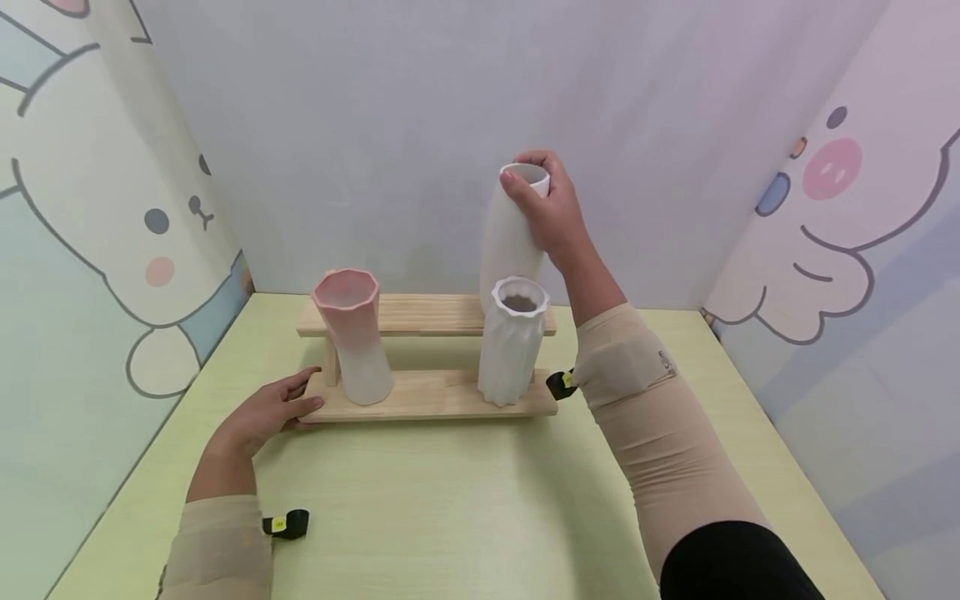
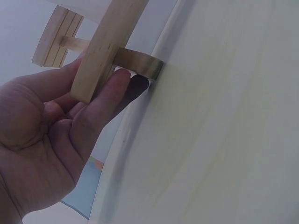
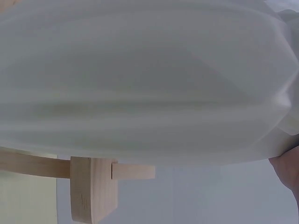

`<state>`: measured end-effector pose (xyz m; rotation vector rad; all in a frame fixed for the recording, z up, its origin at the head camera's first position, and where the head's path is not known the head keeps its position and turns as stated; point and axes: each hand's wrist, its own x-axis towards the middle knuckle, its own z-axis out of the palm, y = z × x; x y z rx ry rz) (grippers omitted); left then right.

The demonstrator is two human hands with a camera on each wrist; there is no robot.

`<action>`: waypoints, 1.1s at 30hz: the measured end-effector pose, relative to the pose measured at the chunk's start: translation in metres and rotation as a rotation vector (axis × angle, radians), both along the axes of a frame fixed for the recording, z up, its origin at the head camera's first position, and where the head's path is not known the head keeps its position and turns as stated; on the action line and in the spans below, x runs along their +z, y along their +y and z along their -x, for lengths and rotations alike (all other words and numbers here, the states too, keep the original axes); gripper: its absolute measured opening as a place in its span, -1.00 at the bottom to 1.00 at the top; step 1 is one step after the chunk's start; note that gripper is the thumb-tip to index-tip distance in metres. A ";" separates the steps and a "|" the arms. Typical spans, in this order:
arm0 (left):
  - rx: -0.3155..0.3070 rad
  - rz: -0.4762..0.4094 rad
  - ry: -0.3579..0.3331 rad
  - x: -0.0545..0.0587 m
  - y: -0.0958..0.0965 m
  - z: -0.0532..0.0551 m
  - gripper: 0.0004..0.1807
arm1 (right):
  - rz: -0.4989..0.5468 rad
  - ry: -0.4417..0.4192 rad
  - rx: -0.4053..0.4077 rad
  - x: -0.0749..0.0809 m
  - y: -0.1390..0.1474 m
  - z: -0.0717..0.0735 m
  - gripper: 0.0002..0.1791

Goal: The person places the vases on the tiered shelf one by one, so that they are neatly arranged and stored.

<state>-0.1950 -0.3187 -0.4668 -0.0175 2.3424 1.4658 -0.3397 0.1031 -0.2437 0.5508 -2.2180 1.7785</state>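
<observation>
A two-tier wooden stand is on the table, and my left hand grips the left end of its lower board. In the left wrist view, the fingers and thumb lie on either side of that board's end. My right hand holds a tall white vase by its rim, over the right end of the upper board; its base is hidden. On the lower board stand a pink-to-white vase at left and a white fluted vase at right. White fluted vase surface fills most of the right wrist view.
The pale yellow-green table runs in front of the stand. Behind rises a plain light wall. Side panels with cartoon animals flank both sides. Black wrist-camera mounts sit beside the sleeves.
</observation>
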 end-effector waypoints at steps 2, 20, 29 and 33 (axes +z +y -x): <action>-0.007 -0.005 0.003 0.000 0.000 0.000 -0.03 | -0.003 0.002 0.000 0.000 0.000 0.000 -0.46; 0.034 0.009 -0.002 0.000 0.002 0.005 -0.06 | 0.030 0.003 0.042 -0.005 0.009 0.003 -0.36; 0.551 -0.169 0.362 0.048 0.001 0.000 -0.32 | 0.051 0.133 0.047 -0.023 0.062 -0.035 -0.37; 0.627 -0.040 0.529 0.092 0.013 -0.019 -0.38 | -0.197 0.176 -0.008 -0.039 0.082 -0.062 -0.27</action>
